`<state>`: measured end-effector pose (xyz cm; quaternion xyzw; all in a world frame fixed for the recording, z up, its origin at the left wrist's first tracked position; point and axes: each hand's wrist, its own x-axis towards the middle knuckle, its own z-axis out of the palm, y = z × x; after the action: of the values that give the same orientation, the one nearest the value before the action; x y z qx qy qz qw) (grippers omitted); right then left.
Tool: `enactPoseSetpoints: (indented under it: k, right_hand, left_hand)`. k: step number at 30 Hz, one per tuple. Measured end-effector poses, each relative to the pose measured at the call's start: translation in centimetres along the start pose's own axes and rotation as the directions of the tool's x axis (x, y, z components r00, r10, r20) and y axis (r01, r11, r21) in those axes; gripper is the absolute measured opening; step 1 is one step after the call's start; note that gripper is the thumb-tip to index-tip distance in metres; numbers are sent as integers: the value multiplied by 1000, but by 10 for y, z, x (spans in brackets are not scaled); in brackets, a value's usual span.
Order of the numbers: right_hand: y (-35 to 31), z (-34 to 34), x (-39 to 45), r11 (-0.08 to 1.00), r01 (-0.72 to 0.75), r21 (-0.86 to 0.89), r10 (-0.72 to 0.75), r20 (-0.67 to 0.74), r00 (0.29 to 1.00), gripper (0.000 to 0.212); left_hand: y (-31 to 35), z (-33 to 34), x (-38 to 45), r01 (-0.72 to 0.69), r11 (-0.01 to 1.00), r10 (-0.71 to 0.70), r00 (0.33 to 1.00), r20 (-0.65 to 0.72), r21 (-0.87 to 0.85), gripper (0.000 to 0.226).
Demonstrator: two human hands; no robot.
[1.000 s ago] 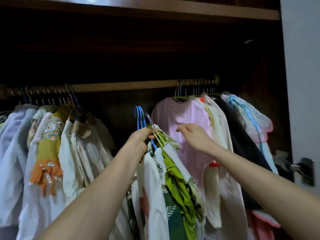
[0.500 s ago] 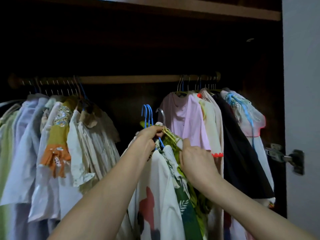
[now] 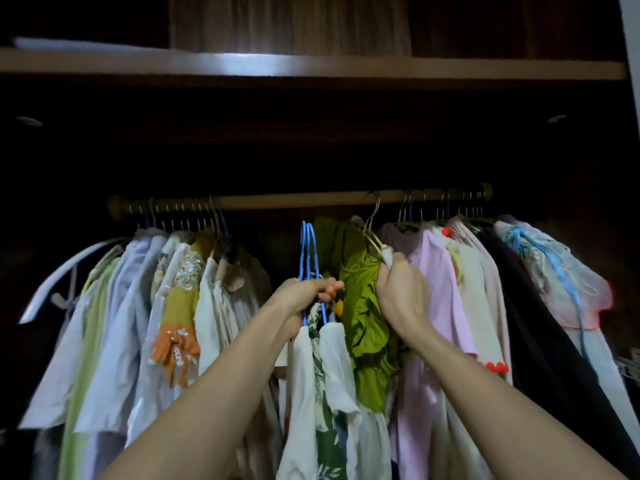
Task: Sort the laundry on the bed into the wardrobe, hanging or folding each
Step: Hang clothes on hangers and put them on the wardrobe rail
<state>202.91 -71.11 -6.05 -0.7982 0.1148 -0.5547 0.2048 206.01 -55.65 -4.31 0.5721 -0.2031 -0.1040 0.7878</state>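
Wooden and pale, the wardrobe rail [image 3: 298, 201] runs across the dark wardrobe, under a wooden shelf [image 3: 311, 69]. Two groups of hung clothes are seen on it: one near the left end of the rail [image 3: 166, 306], one near the right end [image 3: 485, 289], with a bare stretch of rail between them.

Below this bare stretch, two garments are held up. The blue hangers [image 3: 308, 251] are gripped by the left hand [image 3: 304, 296], whose fingers are curled round their necks; the hooks stand free under the rail and do not touch it. White and leaf-printed clothes [image 3: 322, 393] hang down from these hangers in front of the left forearm.

The green garment [image 3: 363, 306] is held by the right hand [image 3: 401, 296], whose grip is clamped on the shoulder of a pale wire hanger [image 3: 372, 233]. The hook of this hanger is seen at the rail, just beside the right group; whether it already rests on the rail cannot be told. The green garment hangs between the blue hangers and a pink shirt [image 3: 436, 289].
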Motion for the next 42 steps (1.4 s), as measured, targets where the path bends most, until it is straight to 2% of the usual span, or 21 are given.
enactPoseSetpoints:
  k: [4,10,16,19,22,24,28,31,36,38,42]
  right_hand:
    - [-9,13,30,998,-14,55,17,-51,999,22]
    - [-1,29,46,999,-7,39,8,-12,1000,25]
    - [8,36,48,992,-29,123,21,65,998,24]
    - [4,39,43,986,-19,168,10,57,998,19]
    - [-9,34,54,974,-75,213,75,12,997,21]
    - [-16,26,64,968,-124,217,121,29,992,22]
    - [-13,27,61,977,-124,174,110,87,990,21]
    - [-4,32,52,985,-69,159,63,46,997,24]
    - [11,36,32,989,79,-128,-81,-16,997,37]
    - [22,41,31,983,103,-149,-104,6,995,33]
    - [29,35,41,996,37,-86,-24,142,990,28]
  left_hand:
    - [2,-9,3,-48,999,49,999,-24,18,13]
    - [6,-15,13,-51,999,51,998,-27,9,10]
    - [2,-18,23,-56,998,57,998,-30,36,9]
    - [1,-18,24,-59,997,61,998,-35,59,11]
    - [4,-20,22,-55,997,57,998,-36,45,12]
    - [7,-23,23,-57,997,58,998,-37,43,11]
    - [10,-26,24,-75,996,77,996,-39,53,11]
    - [6,-27,25,-77,995,79,996,-30,60,11]
    - [0,-23,25,-80,994,83,996,-41,73,8]
    - [-2,-21,24,-81,994,85,995,-46,70,7]
    - [-3,-18,17,-79,995,83,995,-55,63,8]
